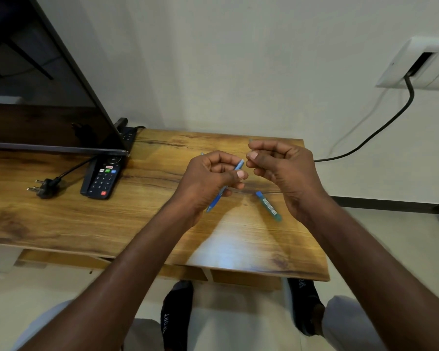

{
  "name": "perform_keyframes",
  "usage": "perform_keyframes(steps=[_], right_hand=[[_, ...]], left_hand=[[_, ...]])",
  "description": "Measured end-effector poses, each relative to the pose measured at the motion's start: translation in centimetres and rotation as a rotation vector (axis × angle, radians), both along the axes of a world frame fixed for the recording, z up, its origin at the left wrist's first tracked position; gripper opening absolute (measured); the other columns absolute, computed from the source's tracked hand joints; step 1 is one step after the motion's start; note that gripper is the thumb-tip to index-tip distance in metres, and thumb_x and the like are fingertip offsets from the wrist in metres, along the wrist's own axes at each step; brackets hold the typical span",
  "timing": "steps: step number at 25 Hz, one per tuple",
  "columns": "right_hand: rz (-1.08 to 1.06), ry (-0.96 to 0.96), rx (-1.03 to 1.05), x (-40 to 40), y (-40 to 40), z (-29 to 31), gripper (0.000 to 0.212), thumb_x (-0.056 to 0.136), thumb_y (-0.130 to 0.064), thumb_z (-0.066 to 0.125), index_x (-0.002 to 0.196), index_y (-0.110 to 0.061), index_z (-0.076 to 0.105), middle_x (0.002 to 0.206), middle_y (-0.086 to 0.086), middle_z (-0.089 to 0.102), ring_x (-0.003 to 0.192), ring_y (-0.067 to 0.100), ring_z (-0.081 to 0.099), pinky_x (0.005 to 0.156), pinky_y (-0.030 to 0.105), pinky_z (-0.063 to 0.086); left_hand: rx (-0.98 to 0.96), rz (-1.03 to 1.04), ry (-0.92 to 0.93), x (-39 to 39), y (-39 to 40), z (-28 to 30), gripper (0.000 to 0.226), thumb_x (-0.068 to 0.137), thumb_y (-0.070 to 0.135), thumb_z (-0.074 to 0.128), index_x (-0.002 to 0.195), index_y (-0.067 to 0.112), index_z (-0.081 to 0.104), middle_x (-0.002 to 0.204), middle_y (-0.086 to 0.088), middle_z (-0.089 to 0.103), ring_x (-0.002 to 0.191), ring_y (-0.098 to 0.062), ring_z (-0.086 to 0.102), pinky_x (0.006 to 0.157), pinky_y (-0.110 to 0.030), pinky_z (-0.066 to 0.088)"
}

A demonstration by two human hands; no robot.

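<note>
Left hand (pixel 211 178) grips slim blue plastic pen (pixel 239 165); right hand (pixel 281 171) curled, its hold unclear.

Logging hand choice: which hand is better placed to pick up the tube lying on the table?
Likely right: the right hand hovers nearest the tube; the left hand grips the blue pen.

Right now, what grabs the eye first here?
The two hands mid-table: the left hand grips a blue pen, and the right hand pinches at something too small to tell beside the pen's upper end. A blue-capped tube lies on the table below the right hand. A black remote sits at left by the screen.
</note>
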State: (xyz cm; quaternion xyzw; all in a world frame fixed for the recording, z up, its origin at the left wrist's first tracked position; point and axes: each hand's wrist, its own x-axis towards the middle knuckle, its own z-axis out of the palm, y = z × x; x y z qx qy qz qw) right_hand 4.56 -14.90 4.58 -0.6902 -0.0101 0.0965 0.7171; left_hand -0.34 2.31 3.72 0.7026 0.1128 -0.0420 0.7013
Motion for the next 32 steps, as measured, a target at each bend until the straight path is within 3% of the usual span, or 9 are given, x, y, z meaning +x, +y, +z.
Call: perform_keyframes(steps=[3, 9, 18, 23, 27, 30, 32], right_hand=[[0.025, -0.021, -0.015, -0.1, 0.1, -0.1, 0.014, 0.091, -0.003, 0.078, 0.104, -0.009, 0.081, 0.097, 0.012, 0.081, 0.099, 0.033, 0.077, 0.087, 0.039, 0.066], [0.048, -0.06, -0.054, 0.0, 0.2, -0.4, 0.012, 0.091, -0.002, 0.078, 0.103, -0.005, 0.081, 0.089, 0.012, 0.081, 0.091, 0.034, 0.078, 0.076, 0.028, 0.064], [0.102, -0.224, -0.265, 0.4, 0.0, -0.4, 0.01, 0.093, -0.002, 0.075, 0.101, -0.006, 0.081, 0.088, 0.009, 0.08, 0.082, 0.025, 0.079, 0.078, 0.041, 0.067], [0.162, -0.405, -0.499, 0.7, -0.5, -0.5, 0.014, 0.092, -0.005, 0.075, 0.095, -0.015, 0.083, 0.084, -0.006, 0.078, 0.078, 0.01, 0.075, 0.074, 0.028, 0.063], [0.213, -0.496, -0.552, 0.7, -0.8, -0.7, 0.016, 0.09, -0.003, 0.076, 0.094, -0.016, 0.084, 0.086, -0.008, 0.077, 0.08, 0.003, 0.072, 0.072, 0.012, 0.054], [0.232, -0.541, -0.584, 0.7, -0.7, -0.8, 0.017, 0.089, -0.001, 0.076, 0.095, -0.014, 0.084, 0.09, -0.005, 0.076, 0.084, 0.005, 0.07, 0.075, 0.011, 0.051], [0.204, -0.471, -0.527, 0.7, -0.6, -0.7, 0.017, 0.09, -0.003, 0.078, 0.098, -0.016, 0.083, 0.088, -0.007, 0.076, 0.08, 0.005, 0.072, 0.074, 0.015, 0.055]], left_hand=[[0.005, 0.002, -0.002, 0.0, 0.0, 0.0, 0.024, 0.088, 0.009, 0.081, 0.111, 0.01, 0.073, 0.099, -0.01, 0.081, 0.088, -0.027, 0.08, 0.067, -0.027, 0.059], [0.031, 0.009, 0.008, 0.0, 0.1, -0.1, 0.023, 0.087, 0.008, 0.082, 0.109, 0.009, 0.074, 0.097, -0.01, 0.081, 0.085, -0.026, 0.08, 0.065, -0.028, 0.058], [0.063, 0.014, 0.009, 0.1, 0.1, -0.4, 0.022, 0.088, 0.006, 0.081, 0.109, 0.01, 0.073, 0.094, -0.009, 0.081, 0.08, -0.022, 0.079, 0.065, -0.03, 0.057], [0.124, 0.001, 0.013, 0.1, 0.2, -0.7, 0.023, 0.086, 0.007, 0.083, 0.106, 0.011, 0.074, 0.095, -0.012, 0.08, 0.077, -0.021, 0.079, 0.066, -0.033, 0.054], [0.188, -0.011, 0.013, 0.0, 0.3, -1.0, 0.02, 0.084, 0.006, 0.084, 0.101, 0.013, 0.075, 0.088, -0.01, 0.079, 0.072, -0.019, 0.078, 0.055, -0.023, 0.053], [0.198, -0.015, 0.012, 0.1, 0.1, -1.2, 0.018, 0.084, 0.006, 0.084, 0.097, 0.014, 0.074, 0.086, -0.01, 0.079, 0.07, -0.02, 0.078, 0.053, -0.024, 0.051], [0.165, -0.004, 0.016, 0.1, 0.1, -1.1, 0.019, 0.085, 0.007, 0.084, 0.1, 0.012, 0.074, 0.09, -0.011, 0.08, 0.073, -0.022, 0.078, 0.057, -0.027, 0.054]])
